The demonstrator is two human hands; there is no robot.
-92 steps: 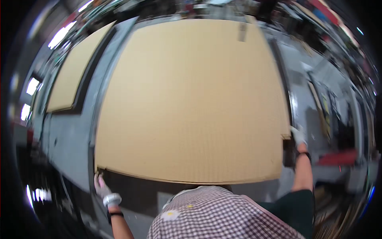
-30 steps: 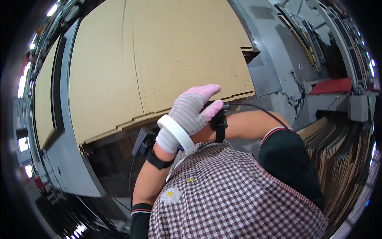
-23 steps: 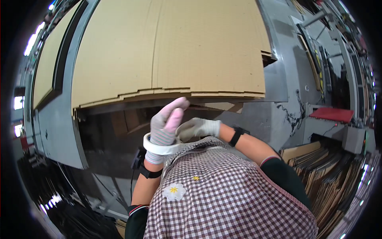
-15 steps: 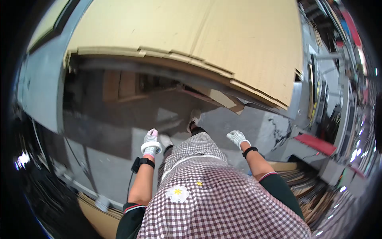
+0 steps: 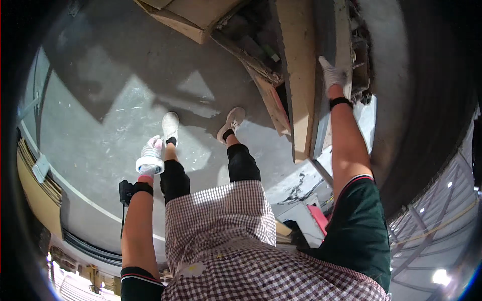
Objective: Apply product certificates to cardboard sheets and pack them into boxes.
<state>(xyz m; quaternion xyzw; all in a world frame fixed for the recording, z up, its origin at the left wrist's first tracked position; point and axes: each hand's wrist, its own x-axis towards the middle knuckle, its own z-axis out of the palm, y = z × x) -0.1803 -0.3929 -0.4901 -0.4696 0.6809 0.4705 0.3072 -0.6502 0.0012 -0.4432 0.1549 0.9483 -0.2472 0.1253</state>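
My left hand (image 5: 152,146), in a striped white glove with pinkish fingertips, hangs over the floor with its fingers curled in. A white ring like a roll of tape (image 5: 150,164) sits around the base of that hand, not in its fingers. My right hand (image 5: 333,76), gloved too, lies against a long grey metal beam (image 5: 325,37) beside a brown cardboard panel (image 5: 297,60). One finger or the thumb is stretched along the beam; the other fingers are hidden.
Cardboard boxes (image 5: 198,17) stand on the grey floor (image 5: 100,130) at the top. An open box with dark contents (image 5: 256,42) lies left of the panel. Flat cardboard sheets (image 5: 37,185) are stacked at far left. A red piece (image 5: 317,218) shows beside my right arm.
The view has swung down and round, from the large cardboard-topped table to the floor and boxes. My right hand has moved from free air up to the grey beam; the left still hangs free.
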